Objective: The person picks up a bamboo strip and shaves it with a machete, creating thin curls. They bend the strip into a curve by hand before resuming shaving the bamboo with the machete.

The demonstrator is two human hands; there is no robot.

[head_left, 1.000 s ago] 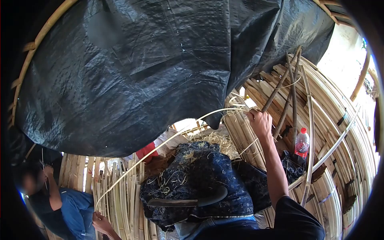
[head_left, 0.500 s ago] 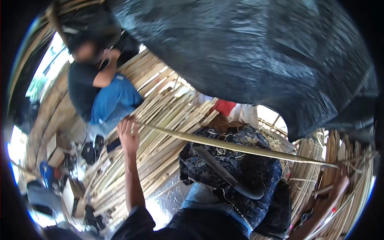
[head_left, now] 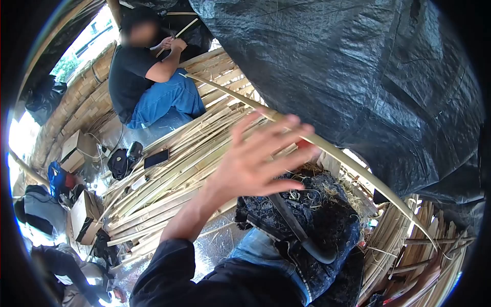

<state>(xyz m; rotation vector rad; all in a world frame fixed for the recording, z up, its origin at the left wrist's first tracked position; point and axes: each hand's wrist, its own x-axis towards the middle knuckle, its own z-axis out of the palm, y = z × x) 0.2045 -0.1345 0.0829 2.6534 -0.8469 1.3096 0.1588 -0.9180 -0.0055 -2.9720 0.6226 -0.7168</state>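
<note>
A long bamboo strip (head_left: 353, 159) slants across the view, bowed, from near the co-worker down to the lower right. My left hand (head_left: 261, 158) is raised in front of the strip with its fingers spread, slightly blurred, gripping nothing. At the strip's lower end, my right hand (head_left: 432, 268) is closed on it, dim and close to the edge of the view. Across my lap lies a dark patterned cloth (head_left: 337, 225) with thin shavings on it. A large knife (head_left: 291, 220) with a dark handle rests on that cloth, its blade tip hidden behind my left hand.
Many split bamboo strips (head_left: 169, 189) cover the floor ahead and left, with a phone (head_left: 156, 159) on them. A co-worker (head_left: 153, 77) sits at upper left holding a thin strip. Black plastic sheeting (head_left: 327, 66) hangs at upper right. Cardboard boxes (head_left: 84, 217) stand left.
My left hand has let go of the strip's far end and come nearer, fingers spread. The strip's far end now points higher; my right hand has moved lower with the near end.
</note>
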